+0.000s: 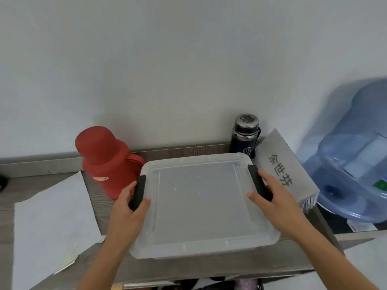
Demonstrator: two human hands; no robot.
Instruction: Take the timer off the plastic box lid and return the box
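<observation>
Head view: one clear plastic box (pixel 201 206) with lid on, two black latches, one per side, standing on the bench (pixel 94 197). One red thermos (pixel 104 160), one dark bottle (pixel 245 135), one blue water jug (pixel 356 155). Left hand (pixel 127 208) grip curls around left latch (pixel 138 191); right hand (pixel 274 195) grip wraps right latch (pixel 256 181), thumbs on lid.

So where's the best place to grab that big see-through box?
Probably by the two black clip handles on its short ends, one hand coming in from each side. The plastic box is wide and flat with a smooth lid, so the top gives little to hold. The left hand and right hand already sit at those handles, thumbs on the lid.
</observation>
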